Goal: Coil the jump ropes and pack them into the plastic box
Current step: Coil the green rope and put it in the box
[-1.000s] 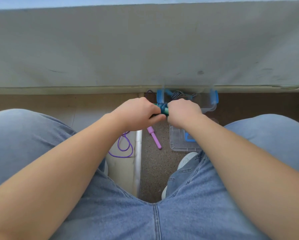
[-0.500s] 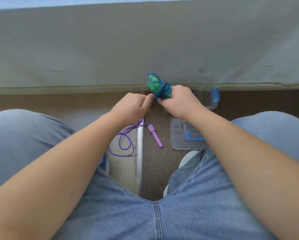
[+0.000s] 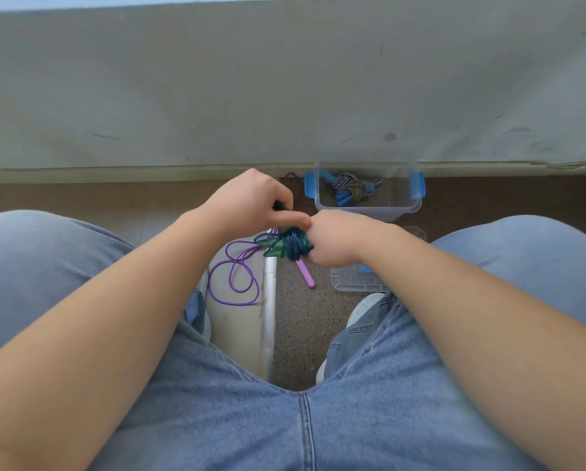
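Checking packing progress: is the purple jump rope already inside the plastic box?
No, the purple jump rope lies loose on the floor, outside the plastic box.

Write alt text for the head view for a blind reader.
A person's right hand grips a coiled teal jump rope; the left hand pinches a dark piece. A purple jump rope lies on the floor; the plastic box holds another.

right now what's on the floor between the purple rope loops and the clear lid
In the head view, a pale strip and the pink handle lie between the purple rope and the lid, on speckled floor.
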Tool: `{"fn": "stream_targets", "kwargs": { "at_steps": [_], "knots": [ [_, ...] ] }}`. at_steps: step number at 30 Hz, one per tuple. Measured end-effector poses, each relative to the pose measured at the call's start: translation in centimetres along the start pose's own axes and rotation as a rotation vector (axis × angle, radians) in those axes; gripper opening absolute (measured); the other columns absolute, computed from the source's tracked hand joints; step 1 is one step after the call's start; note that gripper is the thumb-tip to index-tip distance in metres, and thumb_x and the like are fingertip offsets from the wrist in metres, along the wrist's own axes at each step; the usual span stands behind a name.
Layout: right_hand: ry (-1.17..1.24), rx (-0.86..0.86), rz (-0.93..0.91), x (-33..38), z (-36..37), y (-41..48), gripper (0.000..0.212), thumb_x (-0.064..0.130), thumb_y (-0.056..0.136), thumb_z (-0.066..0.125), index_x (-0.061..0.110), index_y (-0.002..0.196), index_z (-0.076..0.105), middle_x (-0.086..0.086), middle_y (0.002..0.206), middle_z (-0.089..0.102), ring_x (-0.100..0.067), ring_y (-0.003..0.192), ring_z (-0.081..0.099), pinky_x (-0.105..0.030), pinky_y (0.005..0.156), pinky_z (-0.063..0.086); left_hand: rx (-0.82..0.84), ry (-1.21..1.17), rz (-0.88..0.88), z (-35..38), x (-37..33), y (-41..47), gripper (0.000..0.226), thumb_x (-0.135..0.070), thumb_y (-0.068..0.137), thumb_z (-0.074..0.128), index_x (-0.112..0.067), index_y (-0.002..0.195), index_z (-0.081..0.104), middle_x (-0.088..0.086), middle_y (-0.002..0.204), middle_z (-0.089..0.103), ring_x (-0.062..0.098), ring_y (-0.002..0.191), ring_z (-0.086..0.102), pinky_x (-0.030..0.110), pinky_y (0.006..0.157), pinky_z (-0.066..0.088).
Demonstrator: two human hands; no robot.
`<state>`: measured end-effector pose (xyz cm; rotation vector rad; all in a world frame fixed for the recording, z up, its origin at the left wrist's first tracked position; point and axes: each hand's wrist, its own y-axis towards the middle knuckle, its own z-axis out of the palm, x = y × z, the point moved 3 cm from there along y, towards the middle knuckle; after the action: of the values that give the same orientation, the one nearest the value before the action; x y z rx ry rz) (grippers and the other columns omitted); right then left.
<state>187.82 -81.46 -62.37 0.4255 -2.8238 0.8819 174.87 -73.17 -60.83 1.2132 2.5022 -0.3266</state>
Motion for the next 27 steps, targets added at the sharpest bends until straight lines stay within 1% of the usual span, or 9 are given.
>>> {"fn": "stream_targets", "kwargs": {
  "at_steps": [3,4,6,10,13,15,19,22,27],
  "knots": [
    [0.081,-0.136,0.028,-0.5,-1.0,-0.2,0.018,0.024,0.091,0.054,0.021,0.075,0.048,0.002,0.073,0.054,-0.023,0.071,0.057,-0.031,0.059,0.042,0.068,-0.342,-0.303,0.2,0.6,-0.1,0.045,-0.062,0.082,0.067,-0.021,0.064,0.062,-0.006,0.052,0.048,0.01,0.049,0.039,0.026,0.052,0.037],
    [0.082,-0.185,0.058,-0.6,-1.3,-0.3,0.007,0.023,0.09,0.054,0.019,0.084,0.052,0.001,0.078,0.058,-0.027,0.078,0.058,-0.032,0.063,0.043,0.112,-0.506,-0.411,0.4,0.7,-0.3,0.042,-0.06,0.082,0.068,-0.022,0.067,0.062,-0.004,0.057,0.05,0.01,0.051,0.042,0.026,0.054,0.042],
    [0.046,-0.294,0.114,-0.8,-1.6,-0.3,0.017,0.021,0.087,0.054,0.022,0.104,0.057,-0.007,0.094,0.064,-0.034,0.091,0.06,-0.034,0.068,0.041,0.222,-0.798,-0.596,0.8,0.6,-0.7,0.039,-0.059,0.083,0.068,-0.02,0.084,0.068,0.001,0.073,0.063,0.011,0.063,0.056,0.029,0.063,0.056],
    [0.053,-0.481,0.193,-1.0,-1.7,-0.1,0.014,0.017,0.084,0.055,0.022,0.095,0.048,-0.007,0.098,0.063,-0.036,0.097,0.063,-0.036,0.067,0.038,0.286,-0.995,-0.715,0.5,0.4,-1.0,0.042,-0.058,0.088,0.063,-0.021,0.107,0.07,-0.001,0.097,0.072,0.012,0.083,0.067,0.024,0.065,0.055],
    [0.078,-0.538,0.266,-1.8,-1.9,0.2,0.021,0.013,0.082,0.058,0.02,0.088,0.039,-0.003,0.087,0.049,-0.036,0.097,0.06,-0.036,0.066,0.039,0.179,-1.207,-0.798,0.5,0.3,-0.7,0.034,-0.047,0.092,0.065,-0.016,0.107,0.068,0.004,0.104,0.073,0.016,0.086,0.07,0.02,0.068,0.057],
    [0.124,-0.505,0.27,-2.1,-1.7,0.2,0.021,0.017,0.082,0.06,0.017,0.099,0.048,-0.001,0.093,0.045,-0.034,0.104,0.056,-0.039,0.072,0.044,0.084,-1.232,-0.804,0.8,0.3,-0.5,0.033,-0.037,0.093,0.066,-0.008,0.107,0.067,0.011,0.108,0.071,0.018,0.087,0.071,0.022,0.074,0.059],
    [0.281,-0.438,0.121,-1.8,-1.3,0.3,0.076,0.053,0.085,0.061,0.023,0.151,0.038,-0.002,0.139,0.05,-0.026,0.133,0.043,-0.05,0.105,0.041,-0.106,-1.101,-0.795,1.4,0.6,-0.6,0.024,-0.027,0.089,0.073,-0.003,0.092,0.068,0.019,0.104,0.071,0.023,0.084,0.071,0.032,0.078,0.061],
    [0.533,-0.622,0.009,-1.0,-1.9,-0.1,0.063,0.047,0.09,0.065,0.016,0.143,0.055,-0.002,0.136,0.063,-0.019,0.129,0.054,-0.038,0.109,0.042,-0.154,-1.03,-0.751,1.5,0.4,-0.8,0.017,-0.027,0.083,0.078,-0.01,0.087,0.074,0.015,0.097,0.075,0.025,0.083,0.072,0.042,0.085,0.06],
    [0.558,-0.761,0.123,-1.9,-2.0,-0.4,0.021,0.033,0.092,0.068,0.021,0.103,0.08,-0.003,0.094,0.077,-0.022,0.092,0.067,-0.04,0.085,0.051,-0.259,-1.337,-0.836,1.1,-0.5,-0.4,0.017,-0.006,0.099,0.051,-0.009,0.109,0.065,0.02,0.112,0.068,0.026,0.087,0.072,0.031,0.077,0.061]
  ]
}}
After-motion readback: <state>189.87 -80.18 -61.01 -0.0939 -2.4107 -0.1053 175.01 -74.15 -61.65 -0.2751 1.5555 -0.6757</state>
